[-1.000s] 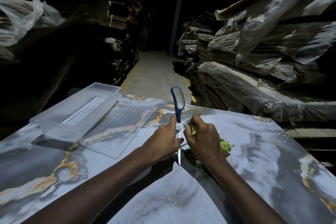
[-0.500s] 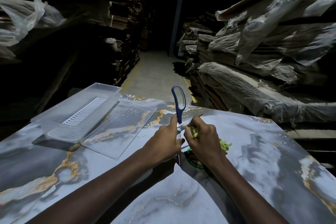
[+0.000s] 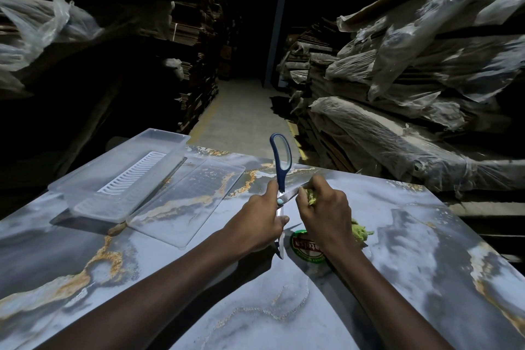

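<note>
My left hand [image 3: 260, 221] grips blue-handled scissors [image 3: 280, 167] near their pivot, one handle loop pointing up and away and one blade tip pointing down toward me. The blades are spread apart. My right hand [image 3: 326, 216] pinches a small wad of yellow-green material [image 3: 312, 196] against the other blade. More of that green material [image 3: 360, 231] lies on the marble-patterned table [image 3: 397, 278] just right of my right wrist. A round green-rimmed lid with a red label [image 3: 306, 248] lies flat under my hands, partly hidden by the right wrist.
A clear plastic tub [image 3: 125, 176] with a white slotted insert stands at the table's far left. Its clear lid [image 3: 187, 202] lies flat beside it. Stacks wrapped in plastic [image 3: 412, 111] line the right, dark shelving the left, and a floor aisle [image 3: 241, 111] runs ahead.
The scissors' blades have opened wider. My right hand has slid with the green wad further out along the upper blade, away from the pivot.
</note>
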Demonstrator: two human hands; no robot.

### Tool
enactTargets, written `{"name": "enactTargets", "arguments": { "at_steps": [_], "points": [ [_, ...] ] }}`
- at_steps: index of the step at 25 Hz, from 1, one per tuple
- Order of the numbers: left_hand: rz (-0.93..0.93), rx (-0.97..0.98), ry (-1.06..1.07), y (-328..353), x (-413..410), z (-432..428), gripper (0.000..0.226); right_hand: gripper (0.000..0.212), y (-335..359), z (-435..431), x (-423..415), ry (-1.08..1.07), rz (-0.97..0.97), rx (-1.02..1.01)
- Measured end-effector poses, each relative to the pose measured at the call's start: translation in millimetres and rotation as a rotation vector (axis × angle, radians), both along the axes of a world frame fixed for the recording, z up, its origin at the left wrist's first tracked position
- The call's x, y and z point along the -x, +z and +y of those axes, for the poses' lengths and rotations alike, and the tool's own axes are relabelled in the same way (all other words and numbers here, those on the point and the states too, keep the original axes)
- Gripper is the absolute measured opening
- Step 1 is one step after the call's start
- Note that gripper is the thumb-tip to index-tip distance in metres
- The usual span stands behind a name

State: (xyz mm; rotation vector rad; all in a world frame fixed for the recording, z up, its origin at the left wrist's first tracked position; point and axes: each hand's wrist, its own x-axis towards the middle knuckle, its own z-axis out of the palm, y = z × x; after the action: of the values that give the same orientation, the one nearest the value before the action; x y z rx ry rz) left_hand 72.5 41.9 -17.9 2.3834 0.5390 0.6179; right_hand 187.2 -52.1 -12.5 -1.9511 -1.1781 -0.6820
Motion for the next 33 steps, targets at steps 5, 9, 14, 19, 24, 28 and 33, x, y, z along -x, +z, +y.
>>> {"name": "enactTargets", "arguments": {
  "at_steps": [5,9,14,19,24,28,33],
  "points": [
    [0.001,0.002,-0.008,-0.7,-0.3,-0.9,0.045,0.018,-0.7,-3.4,0.6,0.094,-0.028,0.048],
    [0.007,0.004,0.005,0.7,0.1,-0.9,0.045,0.017,0.3,1.2,2.0,0.029,0.011,0.011],
    [0.015,0.013,-0.015,2.4,-0.3,-1.7,0.047,0.013,3.3,-2.9,-7.2,-0.066,0.052,-0.035],
    [-0.002,0.022,-0.041,0.7,1.3,1.8,0.046,0.017,1.1,-1.7,-3.9,0.049,-0.007,0.014],
    [-0.003,0.013,-0.034,-0.5,0.3,0.6,0.048,0.015,1.2,-2.2,-2.0,0.123,-0.003,0.013],
    [-0.025,-0.005,-0.022,-0.7,0.3,-0.1,0.051,0.017,3.9,-0.4,5.4,0.034,-0.09,0.079],
    [-0.013,-0.017,0.005,-1.4,-1.1,-2.6,0.053,0.017,6.5,-1.5,7.6,0.07,-0.04,0.114]
  ]
}}
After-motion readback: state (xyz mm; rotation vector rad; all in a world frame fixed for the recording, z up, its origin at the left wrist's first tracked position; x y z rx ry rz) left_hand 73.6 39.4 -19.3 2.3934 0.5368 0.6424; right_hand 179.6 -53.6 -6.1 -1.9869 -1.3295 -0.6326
